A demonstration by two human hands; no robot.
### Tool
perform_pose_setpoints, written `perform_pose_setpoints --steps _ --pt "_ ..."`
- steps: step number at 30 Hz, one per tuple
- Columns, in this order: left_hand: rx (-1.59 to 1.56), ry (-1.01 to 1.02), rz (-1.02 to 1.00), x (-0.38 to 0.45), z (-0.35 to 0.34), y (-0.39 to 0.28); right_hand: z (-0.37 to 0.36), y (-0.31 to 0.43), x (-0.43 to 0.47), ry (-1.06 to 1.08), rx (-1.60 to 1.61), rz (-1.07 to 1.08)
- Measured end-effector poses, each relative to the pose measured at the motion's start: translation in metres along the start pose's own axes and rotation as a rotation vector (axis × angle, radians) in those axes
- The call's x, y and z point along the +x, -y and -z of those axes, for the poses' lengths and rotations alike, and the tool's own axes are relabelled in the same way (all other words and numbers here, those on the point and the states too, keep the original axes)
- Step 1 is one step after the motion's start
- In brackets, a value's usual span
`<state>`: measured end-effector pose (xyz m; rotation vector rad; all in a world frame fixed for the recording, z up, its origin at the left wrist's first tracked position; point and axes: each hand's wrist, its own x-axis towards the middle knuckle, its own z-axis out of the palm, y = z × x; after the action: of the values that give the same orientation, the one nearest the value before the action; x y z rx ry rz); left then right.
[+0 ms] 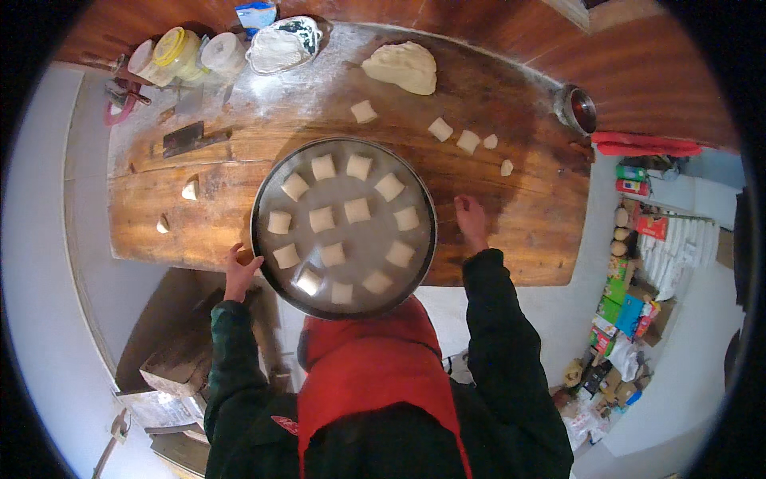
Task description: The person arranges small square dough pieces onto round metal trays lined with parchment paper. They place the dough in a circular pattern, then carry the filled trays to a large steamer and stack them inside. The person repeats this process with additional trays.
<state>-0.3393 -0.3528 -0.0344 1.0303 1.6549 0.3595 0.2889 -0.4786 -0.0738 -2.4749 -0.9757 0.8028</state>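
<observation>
A large round metal pan [383,236] with a dark rim lies partly on the wooden table, overhanging its near edge close to my red apron [371,359]. Several square dough pieces [322,220] are spread apart inside it. At the pan's lower left rim is my left hand [240,276]; thumb and a finger are spread, and a fingertip touches the rim. Whether other fingers go beneath the pan is hidden. My right hand [471,221] hovers near the table to the right, apart from the pan, its fingers curled together with nothing visible in them.
At the back lie a big dough slab [402,67] and loose dough squares [441,129]. A dough scraper [183,138] and dough scraps [190,190] are on the left. Tubs [178,52] and a floury basin [285,45] line the back; a metal bowl [575,109] stands at the right corner.
</observation>
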Motion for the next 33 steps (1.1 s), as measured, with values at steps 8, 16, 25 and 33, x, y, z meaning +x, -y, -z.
perform_pose_setpoints --steps 8,16,25,33 --pt "-0.001 0.016 -0.004 -0.001 -0.002 -0.003 0.031 0.051 0.046 -0.073 -0.169 0.047" --pt "-0.035 0.043 0.012 0.004 -0.002 -0.012 0.017 0.110 0.141 -0.397 -0.390 0.471" --pt "-0.081 0.115 0.040 0.004 -0.005 -0.041 -0.022 0.148 0.180 -0.089 -0.440 0.369" --pt "-0.030 0.119 0.027 0.020 -0.001 -0.029 0.006 0.164 0.096 0.039 0.167 0.237"
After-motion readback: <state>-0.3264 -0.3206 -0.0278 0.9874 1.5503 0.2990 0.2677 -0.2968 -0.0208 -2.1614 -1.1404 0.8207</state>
